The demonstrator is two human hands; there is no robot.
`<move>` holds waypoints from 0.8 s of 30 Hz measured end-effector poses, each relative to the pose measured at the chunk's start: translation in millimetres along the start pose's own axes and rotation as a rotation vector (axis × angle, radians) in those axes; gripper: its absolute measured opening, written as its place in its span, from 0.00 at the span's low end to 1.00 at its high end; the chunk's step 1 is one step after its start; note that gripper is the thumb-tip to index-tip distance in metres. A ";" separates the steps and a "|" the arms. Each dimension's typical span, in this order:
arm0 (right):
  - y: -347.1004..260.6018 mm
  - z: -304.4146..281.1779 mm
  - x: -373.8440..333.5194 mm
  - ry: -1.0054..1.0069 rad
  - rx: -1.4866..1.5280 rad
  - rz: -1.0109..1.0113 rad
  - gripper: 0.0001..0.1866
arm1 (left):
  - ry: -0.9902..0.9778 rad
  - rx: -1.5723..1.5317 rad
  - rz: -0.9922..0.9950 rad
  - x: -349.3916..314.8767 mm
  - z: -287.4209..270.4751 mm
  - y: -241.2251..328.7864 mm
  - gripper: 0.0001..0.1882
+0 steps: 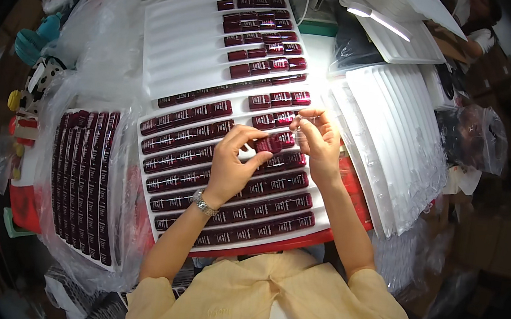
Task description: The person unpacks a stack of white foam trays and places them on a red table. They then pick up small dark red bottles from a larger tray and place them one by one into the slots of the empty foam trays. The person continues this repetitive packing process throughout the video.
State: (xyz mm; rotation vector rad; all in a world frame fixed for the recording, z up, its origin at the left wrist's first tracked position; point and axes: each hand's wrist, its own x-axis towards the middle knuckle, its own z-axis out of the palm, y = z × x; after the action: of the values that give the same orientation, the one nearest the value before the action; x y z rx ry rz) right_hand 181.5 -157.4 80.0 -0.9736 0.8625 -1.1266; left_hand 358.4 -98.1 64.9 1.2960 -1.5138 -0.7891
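Pale yellow cloth of a short-sleeved shirt (pixel 215 305) lies nearest, on the person working. Beyond it, a ridged white plastic front tray (pixel 240 105) lies on a red surface (pixel 265 246). To its right, a leaning stack of white ridged trays (pixel 394 143) crowds the right forearm; they nest too tightly to count. Clear crumpled plastic sheeting (pixel 101 31) surrounds a white left tray (pixel 116 207). A lit white lamp (pixel 379 22) glares over the far right, and another person (pixel 483 40) shows at the upper right.

Three trays bear rows of small glossy dark-red pieces: the front one, the left one and a white rear tray (pixel 181 39). Pale print marks the pieces, too small to read.

Two hands work above the front tray. The left hand (pixel 234 166), below one metal wristwatch (pixel 203 204), grasps a dark-red glossy piece (pixel 266 145) between thumb and fingers, over the right part of the rows. The right hand (pixel 321 143) curls its thumb and forefinger near a small clear piece (pixel 306 126); whether it grips this cannot be told.
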 end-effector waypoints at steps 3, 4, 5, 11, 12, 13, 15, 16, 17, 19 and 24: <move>2.4 15.4 -2.9 -0.075 -0.130 -0.154 0.04 | -0.018 -0.323 -0.076 -5.0 12.1 2.7 0.17; -3.6 18.1 -5.8 -0.134 -0.157 -0.082 0.04 | -0.020 -0.338 -0.077 -6.5 11.9 1.5 0.17; -3.2 17.4 -5.9 -0.160 -0.225 -0.100 0.05 | -0.021 -0.352 -0.077 -7.6 10.6 -0.4 0.17; -15.9 11.1 -8.0 -0.457 -0.277 0.107 0.09 | -0.026 -0.404 -0.186 -21.4 -2.8 -7.8 0.16; -12.2 5.2 -4.9 -0.454 -0.191 0.165 0.12 | -0.012 -0.385 -0.204 -23.3 -3.5 -9.2 0.16; -14.8 3.5 -5.6 -0.408 -0.174 0.174 0.12 | 0.002 -0.391 -0.223 -24.8 -4.4 -9.0 0.16; -21.5 4.1 -6.9 -0.323 -0.139 0.194 0.14 | 0.036 -0.398 -0.263 -28.3 -7.4 -8.1 0.16; -17.4 0.3 -8.6 -0.302 -0.084 0.134 0.12 | 0.051 -0.407 -0.244 -29.2 -6.3 -7.9 0.16; -10.4 -2.2 -9.3 -0.268 -0.002 0.080 0.10 | 0.063 -0.415 -0.224 -29.2 -2.3 -7.3 0.16; 0.4 -5.6 -11.0 -0.198 0.161 -0.031 0.06 | 0.069 -0.430 -0.202 -29.7 3.7 -4.0 0.16; 15.1 38.8 -23.2 0.144 0.072 -0.240 0.05 | 0.107 -0.462 -0.194 -32.0 21.9 6.7 0.16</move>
State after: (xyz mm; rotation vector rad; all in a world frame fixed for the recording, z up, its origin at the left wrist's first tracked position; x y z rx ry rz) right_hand 217.1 -125.7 80.8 -0.9631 0.8289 -1.4379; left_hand 334.9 -67.9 55.7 1.1210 -1.0485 -1.1014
